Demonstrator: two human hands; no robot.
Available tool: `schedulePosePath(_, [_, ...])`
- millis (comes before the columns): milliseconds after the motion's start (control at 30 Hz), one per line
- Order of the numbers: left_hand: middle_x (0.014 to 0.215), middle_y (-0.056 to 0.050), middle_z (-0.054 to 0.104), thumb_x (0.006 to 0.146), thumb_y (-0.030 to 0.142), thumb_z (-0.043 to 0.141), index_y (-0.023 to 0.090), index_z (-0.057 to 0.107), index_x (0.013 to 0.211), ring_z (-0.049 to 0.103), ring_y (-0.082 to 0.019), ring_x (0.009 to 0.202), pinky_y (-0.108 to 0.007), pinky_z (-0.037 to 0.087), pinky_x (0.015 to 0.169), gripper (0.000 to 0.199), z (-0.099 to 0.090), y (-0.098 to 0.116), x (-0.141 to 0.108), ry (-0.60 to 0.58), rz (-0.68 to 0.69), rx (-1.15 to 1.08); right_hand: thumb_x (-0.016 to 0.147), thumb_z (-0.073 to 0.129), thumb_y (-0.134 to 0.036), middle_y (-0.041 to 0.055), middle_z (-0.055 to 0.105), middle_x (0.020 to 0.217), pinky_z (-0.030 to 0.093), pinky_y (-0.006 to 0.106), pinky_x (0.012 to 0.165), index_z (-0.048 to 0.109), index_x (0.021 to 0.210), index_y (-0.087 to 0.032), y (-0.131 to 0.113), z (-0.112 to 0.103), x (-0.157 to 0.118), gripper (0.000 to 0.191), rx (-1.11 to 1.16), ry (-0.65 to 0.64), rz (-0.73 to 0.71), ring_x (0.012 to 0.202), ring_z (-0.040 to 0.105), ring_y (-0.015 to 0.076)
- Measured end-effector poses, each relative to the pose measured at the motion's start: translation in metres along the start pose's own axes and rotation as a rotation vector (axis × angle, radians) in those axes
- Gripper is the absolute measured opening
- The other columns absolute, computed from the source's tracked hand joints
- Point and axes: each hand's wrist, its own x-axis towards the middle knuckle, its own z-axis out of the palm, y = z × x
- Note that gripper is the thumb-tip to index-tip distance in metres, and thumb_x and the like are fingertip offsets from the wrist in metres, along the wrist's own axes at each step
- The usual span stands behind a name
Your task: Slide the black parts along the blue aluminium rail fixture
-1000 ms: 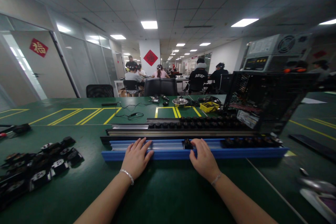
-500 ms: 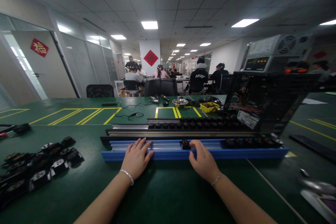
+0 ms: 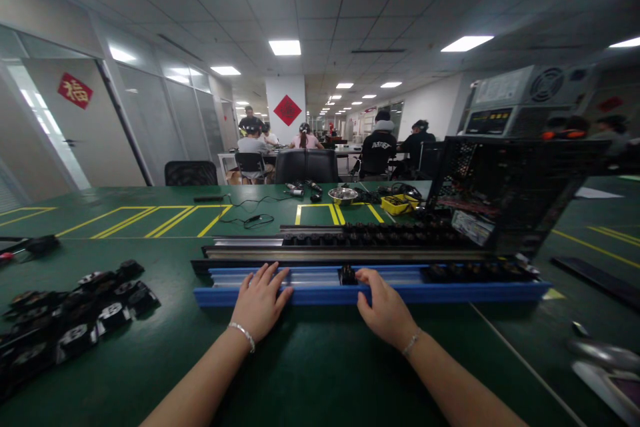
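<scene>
A long blue rail (image 3: 310, 295) lies across the green table in front of me. My left hand (image 3: 261, 303) rests on its left part, fingers spread, holding nothing. Inside the channel, near the middle, sits a small black part (image 3: 347, 274). My right hand (image 3: 383, 307) is at the right side of that part, index fingertip touching it or very close, thumb apart over the rail's front edge. Several black parts (image 3: 475, 272) stand in a row in the rail's right end. Behind it are a black rail (image 3: 280, 254) and further rails holding black parts.
Loose black parts (image 3: 75, 320) are heaped at the left. An open computer case (image 3: 520, 193) stands at the right behind the rails. Farther back are a metal bowl (image 3: 343, 195), a yellow tray (image 3: 399, 203) and cables. Seated people are in the background.
The small black part in the blue channel has moved slightly left, and my right hand has shifted left with it. My left hand has stayed in place.
</scene>
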Motion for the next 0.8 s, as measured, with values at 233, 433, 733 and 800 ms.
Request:
schedulePosePath(233, [0.138,-0.001,0.043,0.087,0.048,0.029,0.033,0.044,0.127,0.033,-0.022,0.129,-0.046,0.028,0.103,0.045,0.0014,-0.0009,0.0006,0.005,0.004,0.0,0.073,0.042,-0.013,0.0109,0.058,0.099,0.046,0.038,0.088,0.044,0.103,-0.016,-0.0023,-0.0024,0.0005,0.03,-0.065,-0.035,-0.029,0.096,0.056,0.0212])
schedulePosePath(433, [0.138,-0.001,0.043,0.088,0.049,0.028,0.032,0.044,0.128,0.034,-0.022,0.129,-0.047,0.028,0.103,0.046,0.0002,-0.0009,0.0004,-0.001,0.003,-0.009,0.073,0.042,-0.013,0.0105,0.06,0.104,0.036,0.045,0.099,0.045,0.106,-0.015,-0.0054,-0.0017,0.0001,0.033,-0.114,-0.095,-0.071,0.1,0.055,0.0216])
schedulePosePath(733, [0.139,-0.002,0.042,0.087,0.049,0.029,0.032,0.045,0.127,0.033,-0.022,0.129,-0.046,0.027,0.103,0.046,0.0015,-0.0008,0.0006,0.001,-0.002,-0.012,0.072,0.044,-0.015,0.0116,0.058,0.113,0.027,0.045,0.105,0.047,0.11,-0.014,-0.0048,-0.0023,-0.0007,0.039,-0.151,-0.121,-0.09,0.113,0.048,0.0215])
schedulePosePath(800, [0.139,-0.001,0.042,0.087,0.049,0.029,0.032,0.045,0.128,0.033,-0.022,0.129,-0.046,0.027,0.103,0.047,0.0018,-0.001,0.0007,0.001,-0.001,-0.017,0.072,0.043,-0.015,0.0117,0.058,0.114,0.027,0.045,0.105,0.048,0.111,-0.014,-0.0053,-0.0024,-0.001,0.04,-0.157,-0.125,-0.093,0.114,0.047,0.0214])
